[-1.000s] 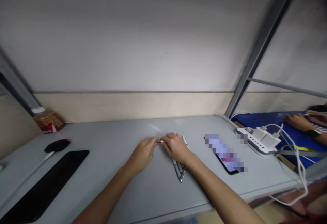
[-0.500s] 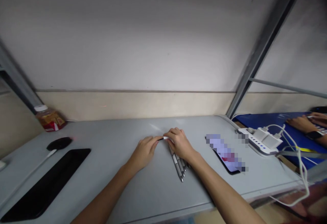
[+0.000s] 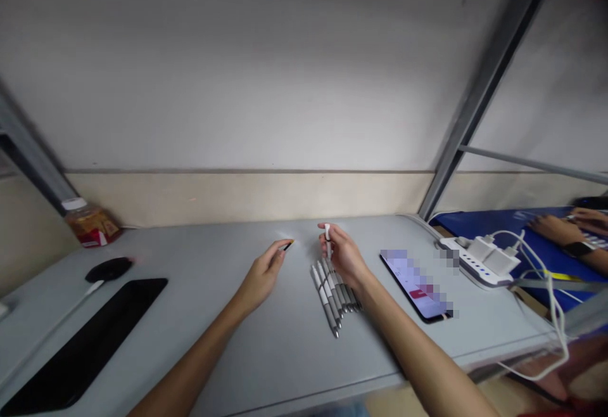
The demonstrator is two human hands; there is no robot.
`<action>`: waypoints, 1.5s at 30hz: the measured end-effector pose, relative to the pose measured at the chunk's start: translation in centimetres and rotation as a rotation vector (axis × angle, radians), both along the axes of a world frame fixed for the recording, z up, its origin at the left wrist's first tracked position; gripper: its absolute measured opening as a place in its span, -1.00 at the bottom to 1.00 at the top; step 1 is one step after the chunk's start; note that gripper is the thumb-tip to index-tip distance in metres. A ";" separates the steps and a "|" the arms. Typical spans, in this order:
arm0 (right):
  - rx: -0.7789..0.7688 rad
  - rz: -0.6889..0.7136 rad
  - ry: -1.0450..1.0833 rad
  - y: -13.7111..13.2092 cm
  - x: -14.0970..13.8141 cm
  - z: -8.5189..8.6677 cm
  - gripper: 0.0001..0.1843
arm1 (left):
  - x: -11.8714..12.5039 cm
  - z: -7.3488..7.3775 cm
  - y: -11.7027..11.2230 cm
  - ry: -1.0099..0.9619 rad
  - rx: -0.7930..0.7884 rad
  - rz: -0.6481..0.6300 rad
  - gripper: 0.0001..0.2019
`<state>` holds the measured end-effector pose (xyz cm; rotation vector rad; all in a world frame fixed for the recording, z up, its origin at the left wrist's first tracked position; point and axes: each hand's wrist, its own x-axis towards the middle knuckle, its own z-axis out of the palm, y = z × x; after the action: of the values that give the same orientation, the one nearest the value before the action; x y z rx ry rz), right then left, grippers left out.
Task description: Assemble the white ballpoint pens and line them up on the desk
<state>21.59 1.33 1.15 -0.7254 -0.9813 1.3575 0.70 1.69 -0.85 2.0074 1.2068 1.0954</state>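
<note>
My left hand [image 3: 263, 271] pinches a short, thin dark rod [image 3: 287, 246] with a yellowish tip between thumb and fingers, just above the table. It looks like a pen refill, but most of it is hidden. Closed around a white and grey pen [image 3: 327, 237] is my right hand [image 3: 346, 255]; the white end points up and the lower part disappears in the fingers. Below that hand, several white and grey pens [image 3: 329, 296] lie side by side on the grey table [image 3: 213, 341], some partly covered by my right wrist.
A lit phone [image 3: 418, 287] lies right of my forearm, near a white power strip [image 3: 475, 262] with plugs and cables. To the left are a dark slab [image 3: 90, 341], a black disc [image 3: 109, 269] with a cable, and a bottle [image 3: 90, 222]. Another person's hands [image 3: 553, 228] rest at a blue table.
My hands have drawn apart; before, they met over a dark rod with a white piece. My right hand has turned up with a pen, baring more of the pens beneath.
</note>
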 end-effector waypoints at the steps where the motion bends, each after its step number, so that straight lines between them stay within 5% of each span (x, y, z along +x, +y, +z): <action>1: -0.049 0.046 0.090 0.0 0.2 0.2 -0.70 | 0.0 0.0 0.0 0.001 0.013 -0.013 -0.61; 6: -0.091 0.095 0.137 -0.1 0.7 0.7 -0.76 | 0.2 0.0 -0.1 0.047 0.047 -0.057 -0.65; 14: 0.436 -0.205 -0.976 -0.6 -0.3 -0.2 -0.80 | -0.2 -0.5 0.1 0.178 0.180 -0.036 -0.71; 18: 0.543 -0.246 -1.290 -1.0 -0.3 -0.7 -0.78 | -0.3 -0.6 0.0 0.284 0.239 -0.036 -0.73; 24: 0.569 -0.206 -1.414 -1.3 -0.7 -1.1 -0.78 | 0.1 -0.4 -0.8 0.448 0.264 -0.033 -0.74; 34: 0.709 -0.172 -1.435 -1.7 -1.8 -1.2 -0.78 | 0.7 -0.9 -1.4 0.335 0.211 -0.081 -0.71; 45: 0.673 -0.156 -1.468 -1.8 -1.9 -1.2 -0.80 | 0.6 -0.4 -1.3 0.369 0.304 -0.043 -0.81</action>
<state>19.73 -0.52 -0.08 -1.2029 -2.2796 0.0753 1.26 0.37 -1.20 2.5427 1.2227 0.9598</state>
